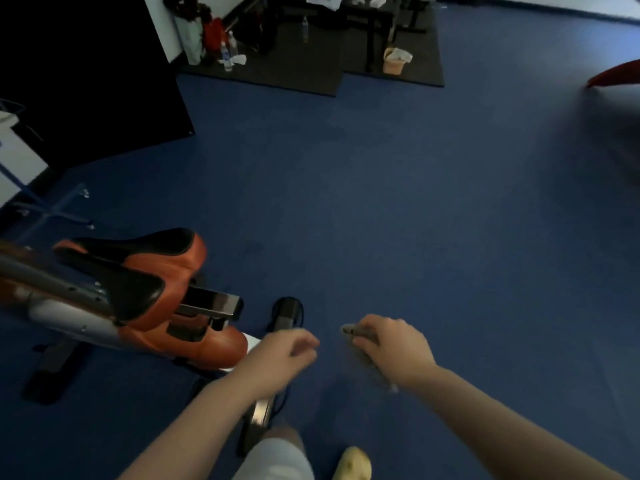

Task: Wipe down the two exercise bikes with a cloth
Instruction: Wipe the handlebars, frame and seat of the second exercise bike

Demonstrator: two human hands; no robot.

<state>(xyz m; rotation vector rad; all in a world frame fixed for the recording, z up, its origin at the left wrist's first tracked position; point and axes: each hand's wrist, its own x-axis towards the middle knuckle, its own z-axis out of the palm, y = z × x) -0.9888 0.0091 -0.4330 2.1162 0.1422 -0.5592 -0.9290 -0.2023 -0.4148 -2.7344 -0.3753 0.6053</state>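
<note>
Head cam looking down at our own arms over the blue floor [415,202]. Our right hand [394,348] has its fingers curled round a grey cloth [351,330], one bunched end poking out past the knuckles, more of it trailing under the wrist, pretty blurry. Our left hand [287,351] is loosely curled with nothing in it that we can make out, hanging just above a dark bike pedal [285,315] and not clearly touching it. Off to the left is the exercise bike [131,299], orange and silver frame, with its black-and-orange saddle [138,268] near our left forearm. The cloth is well apart from the saddle, out to the right of the pedal, over bare floor. Bottom edge shows our knee in light shorts [277,459] and a yellow shoe [353,464]. Far back there's a dark mat [304,71] with water bottles [228,53] and a small orange bin [394,62].
</note>
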